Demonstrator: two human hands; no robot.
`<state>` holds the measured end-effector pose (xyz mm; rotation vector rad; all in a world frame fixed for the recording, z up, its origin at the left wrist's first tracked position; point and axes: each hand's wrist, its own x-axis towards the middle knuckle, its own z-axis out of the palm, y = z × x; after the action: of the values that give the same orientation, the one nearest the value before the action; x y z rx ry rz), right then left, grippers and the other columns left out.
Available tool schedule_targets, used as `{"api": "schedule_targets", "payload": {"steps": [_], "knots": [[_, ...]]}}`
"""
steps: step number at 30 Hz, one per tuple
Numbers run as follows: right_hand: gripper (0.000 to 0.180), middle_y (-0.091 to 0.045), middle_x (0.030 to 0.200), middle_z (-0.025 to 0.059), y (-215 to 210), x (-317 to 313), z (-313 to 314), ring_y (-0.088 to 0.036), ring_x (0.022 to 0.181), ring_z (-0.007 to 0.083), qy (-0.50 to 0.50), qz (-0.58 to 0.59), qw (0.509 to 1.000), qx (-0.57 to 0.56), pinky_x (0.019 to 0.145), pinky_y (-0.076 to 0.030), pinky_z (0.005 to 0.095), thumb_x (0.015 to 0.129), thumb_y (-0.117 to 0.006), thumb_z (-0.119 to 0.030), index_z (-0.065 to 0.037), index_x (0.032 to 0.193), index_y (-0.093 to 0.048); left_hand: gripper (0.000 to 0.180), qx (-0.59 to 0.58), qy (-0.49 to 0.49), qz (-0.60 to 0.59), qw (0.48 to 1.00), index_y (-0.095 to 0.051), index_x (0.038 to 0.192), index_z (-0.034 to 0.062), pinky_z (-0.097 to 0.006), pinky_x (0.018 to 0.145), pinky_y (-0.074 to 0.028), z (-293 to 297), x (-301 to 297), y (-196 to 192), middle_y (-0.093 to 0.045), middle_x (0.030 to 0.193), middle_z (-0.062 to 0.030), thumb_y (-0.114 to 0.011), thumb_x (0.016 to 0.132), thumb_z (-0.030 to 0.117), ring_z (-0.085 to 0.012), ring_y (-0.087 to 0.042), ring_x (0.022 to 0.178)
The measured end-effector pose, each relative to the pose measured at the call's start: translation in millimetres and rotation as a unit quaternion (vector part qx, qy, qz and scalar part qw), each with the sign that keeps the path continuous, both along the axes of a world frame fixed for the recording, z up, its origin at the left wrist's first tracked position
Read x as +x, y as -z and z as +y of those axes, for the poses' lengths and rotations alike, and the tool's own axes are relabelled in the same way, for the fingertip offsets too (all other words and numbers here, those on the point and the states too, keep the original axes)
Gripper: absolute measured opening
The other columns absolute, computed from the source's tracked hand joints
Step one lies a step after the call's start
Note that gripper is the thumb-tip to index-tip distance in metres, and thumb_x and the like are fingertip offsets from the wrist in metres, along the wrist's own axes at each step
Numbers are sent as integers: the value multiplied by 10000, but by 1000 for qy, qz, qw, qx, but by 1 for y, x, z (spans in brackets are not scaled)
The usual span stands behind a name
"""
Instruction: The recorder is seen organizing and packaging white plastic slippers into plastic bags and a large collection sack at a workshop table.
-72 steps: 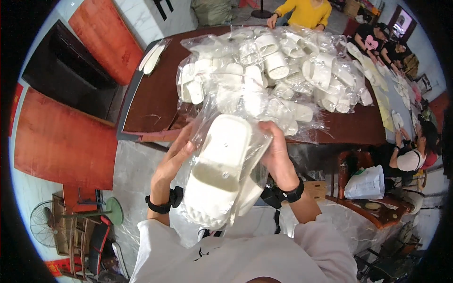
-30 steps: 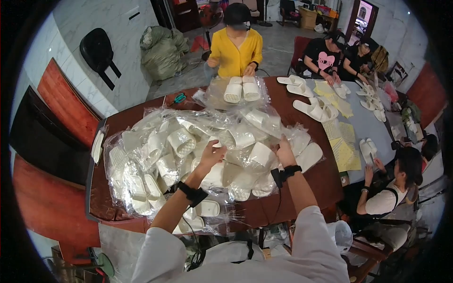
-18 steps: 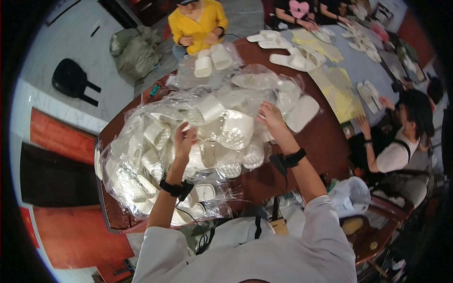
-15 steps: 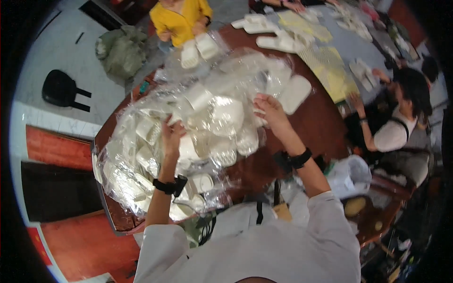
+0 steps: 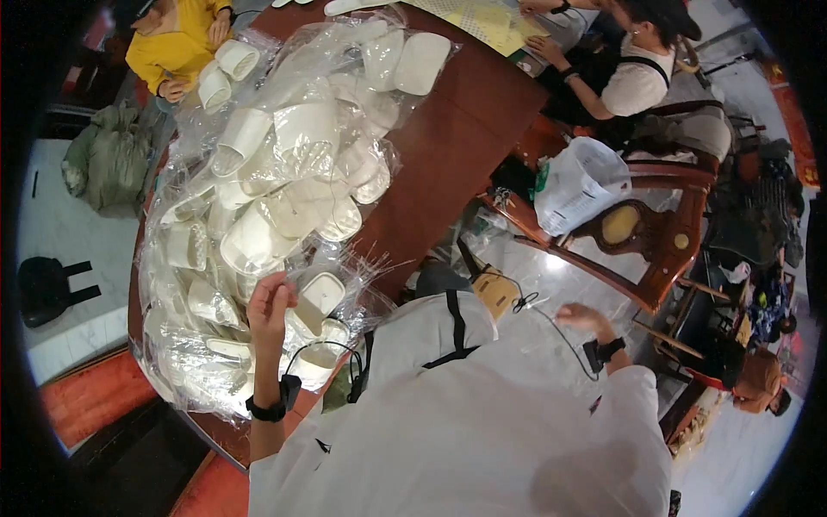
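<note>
A big heap of white slippers (image 5: 250, 237), many in clear plastic bags (image 5: 172, 340), covers the left part of the brown table (image 5: 448, 146). My left hand (image 5: 270, 303) is over the near side of this heap, close to a white slipper (image 5: 320, 295). Its fingers bend loosely with the thumb apart, and no held thing shows; whether it touches the plastic is unclear. Out to the right, away from the table, my right hand (image 5: 584, 317) hangs over the floor with fingers loosely stretched and nothing seen in them. Dark bands circle both wrists.
A white plastic bin (image 5: 581, 185) stands by a carved wooden chair (image 5: 642, 233) at right. One person in yellow (image 5: 177, 43) is at the far left, another in a light top (image 5: 637, 86) at the far right. A black stool (image 5: 56, 291) and greenish sack (image 5: 108, 164) are on the left.
My view has turned to the right. My right hand has left the heap and swung out right, off the table. My left hand has come nearer to me.
</note>
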<state>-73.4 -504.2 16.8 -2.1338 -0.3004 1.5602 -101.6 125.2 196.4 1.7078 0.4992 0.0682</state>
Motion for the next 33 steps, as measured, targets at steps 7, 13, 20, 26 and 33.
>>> {"api": "schedule_targets", "payload": {"steps": [7,13,20,26,33], "knots": [[769,-555,1151,166,16,-123,5,-531,1020,332,-6,113,934,-339,831,-445,377,576,-681,-594,-17,1077,-587,198,-56,24,36,997,-544,1060,14,-216,658,-460,-10,-66,15,-586,866,-41,-521,872,70,-91,-549,722],[188,-631,923,110,77,-241,17,-581,900,181,166,340,880,-288,687,-504,355,754,-639,-235,-97,873,-686,202,-51,16,68,996,-537,1069,12,-229,665,-465,-3,-116,8,-588,870,-54,-506,877,64,-107,-562,745],[206,-650,821,130,14,-315,67,-628,769,276,-72,47,996,-7,651,-487,373,752,-557,-195,-56,865,-657,200,-64,-36,108,991,-544,1068,41,-219,667,-470,10,-162,10,-588,873,-46,-517,871,64,-90,-556,732],[218,-646,849,137,-15,-419,-26,-624,784,284,-34,65,990,-123,669,-480,371,771,-539,-211,-58,872,-656,204,-64,-31,132,989,-540,1071,25,-208,636,-466,9,-163,26,-588,876,-43,-505,872,58,-82,-551,721],[234,-642,882,145,-21,-437,-142,-618,803,293,-45,75,969,-233,690,-470,368,794,-518,-230,-60,880,-655,231,-29,-29,197,979,-544,1087,18,-202,622,-456,-5,-171,45,-586,867,-41,-519,863,66,-76,-542,718]]}}
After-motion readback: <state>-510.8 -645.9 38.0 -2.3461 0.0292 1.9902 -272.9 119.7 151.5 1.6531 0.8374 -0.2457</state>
